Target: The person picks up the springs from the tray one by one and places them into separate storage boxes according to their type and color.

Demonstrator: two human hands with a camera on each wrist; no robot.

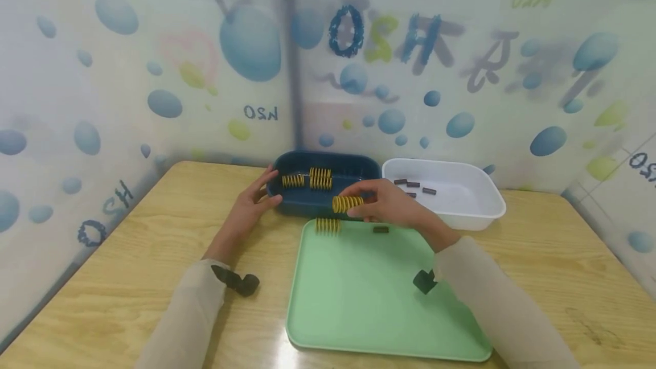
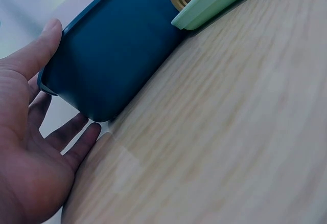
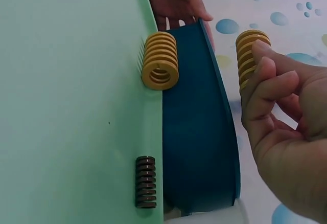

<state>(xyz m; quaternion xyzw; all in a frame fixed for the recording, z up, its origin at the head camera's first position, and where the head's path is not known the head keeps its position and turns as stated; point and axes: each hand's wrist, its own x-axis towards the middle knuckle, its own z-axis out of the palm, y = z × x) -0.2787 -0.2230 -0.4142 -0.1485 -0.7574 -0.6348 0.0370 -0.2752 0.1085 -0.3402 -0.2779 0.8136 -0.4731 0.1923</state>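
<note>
My right hand (image 1: 392, 204) pinches a yellow coil spring (image 1: 347, 204) between thumb and fingers, raised over the front edge of the blue bin (image 1: 307, 208). In the right wrist view the held spring (image 3: 249, 55) stands out beyond the bin's rim. My left hand (image 1: 251, 204) touches the bin's left end, thumb toward the front wall and fingers spread round the corner. Several yellow springs (image 1: 320, 179) lie inside the bin. At the green tray's (image 1: 369, 295) far edge sit another yellow spring (image 1: 328, 226) and a small dark spring (image 1: 381, 229).
A white bin (image 1: 468, 222) stands right of the blue one, with several small dark springs (image 1: 413, 185) in it. Both bins stand behind the tray on a wooden table (image 1: 553, 266), close to a patterned wall covering (image 1: 451, 73).
</note>
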